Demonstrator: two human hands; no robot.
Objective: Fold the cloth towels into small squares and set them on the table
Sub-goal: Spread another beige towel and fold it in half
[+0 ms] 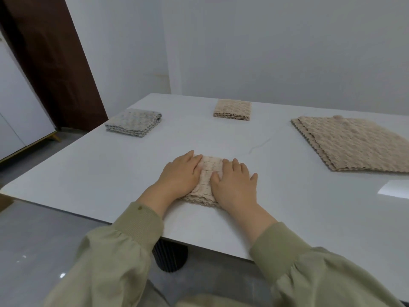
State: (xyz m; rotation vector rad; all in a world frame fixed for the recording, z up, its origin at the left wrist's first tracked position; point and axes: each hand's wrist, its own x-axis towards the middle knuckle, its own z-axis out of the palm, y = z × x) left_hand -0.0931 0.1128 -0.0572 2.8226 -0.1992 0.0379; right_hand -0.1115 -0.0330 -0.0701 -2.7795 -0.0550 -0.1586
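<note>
From the head view, I see both hands laid flat on one folded beige towel [209,168], which sits on the table [124,173] near its front edge, about in the middle. My left hand [181,171] covers the towel's left side and my right hand [234,185] covers its right side. The fingers of both are straight and spread, pressing down and gripping nothing. The towel already looks like a small square, with its layered edges facing me between the wrists, so I judge this fold to be almost finished. Two other folded squares lie farther off: a grey towel [134,122] at far left and a beige one [232,109] at far centre, both well apart from my hands. What matters for the next move is the stack of unfolded towels [358,142]. It lies to the right and somewhat farther away, with one corner pointing back toward the middle of the table. The right hand is clearly the nearer one, so I would reach for the top sheet with it.
</note>
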